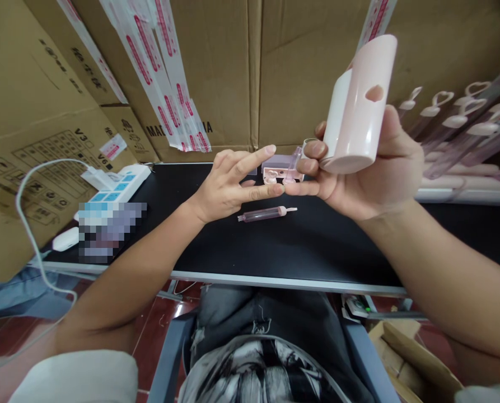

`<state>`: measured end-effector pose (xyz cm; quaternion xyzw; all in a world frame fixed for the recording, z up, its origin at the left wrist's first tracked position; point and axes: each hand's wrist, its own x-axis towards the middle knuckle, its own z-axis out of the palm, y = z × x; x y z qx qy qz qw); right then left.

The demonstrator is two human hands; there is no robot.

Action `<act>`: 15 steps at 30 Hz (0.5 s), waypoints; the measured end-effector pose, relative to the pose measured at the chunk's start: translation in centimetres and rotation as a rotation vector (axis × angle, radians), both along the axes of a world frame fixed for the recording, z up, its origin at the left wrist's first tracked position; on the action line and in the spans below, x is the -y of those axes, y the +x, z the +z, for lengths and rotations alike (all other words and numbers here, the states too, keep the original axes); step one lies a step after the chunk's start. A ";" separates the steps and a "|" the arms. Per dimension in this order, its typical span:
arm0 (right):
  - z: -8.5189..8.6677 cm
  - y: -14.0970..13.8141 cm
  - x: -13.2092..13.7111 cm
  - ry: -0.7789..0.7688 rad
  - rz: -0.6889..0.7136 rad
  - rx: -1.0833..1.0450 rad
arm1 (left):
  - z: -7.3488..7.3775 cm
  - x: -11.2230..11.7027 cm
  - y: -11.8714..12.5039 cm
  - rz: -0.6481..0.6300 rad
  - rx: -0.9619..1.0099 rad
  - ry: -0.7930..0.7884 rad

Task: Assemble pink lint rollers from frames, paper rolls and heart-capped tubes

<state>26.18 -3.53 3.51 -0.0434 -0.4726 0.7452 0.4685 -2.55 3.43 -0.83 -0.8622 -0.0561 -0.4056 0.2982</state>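
My right hand [388,162] is closed around a glossy pink and white plastic casing [361,112], raised above the desk and tilted. The casing has curved sides and a small heart-like hole in its pink face. My left hand [237,182] holds nothing, its fingers stretched apart, and one fingertip meets an outstretched finger of the right hand. On the desk below lies a clear tube with a pink cap [263,214]. Behind the hands stands a small pink holder [283,172] with clear and pink pieces, partly hidden by my fingers.
Several clear wands with heart-shaped pink tops [459,117] stand at the right, above a row of pink and white parts [463,179]. A power strip [119,187] with a white cable sits at left. Tall cardboard [216,67] walls the black desk [317,246] at the back.
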 end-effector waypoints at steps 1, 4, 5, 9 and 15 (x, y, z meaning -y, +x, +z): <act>-0.1 -0.2 0.0 0.003 -0.008 -0.010 | -0.1 0.0 0.0 0.000 -0.001 -0.012; -0.3 -0.6 0.2 0.007 -0.029 -0.032 | -0.3 0.0 0.0 0.054 -0.026 -0.068; -0.3 -0.6 0.2 0.006 -0.034 -0.030 | -0.4 0.0 0.0 0.080 -0.036 -0.088; -0.4 -0.8 0.2 -0.008 -0.073 0.002 | -0.4 0.1 0.2 0.042 -0.011 -0.105; -0.8 -0.8 0.0 -0.019 -0.033 -0.028 | -0.2 0.3 0.7 -0.010 0.025 -0.069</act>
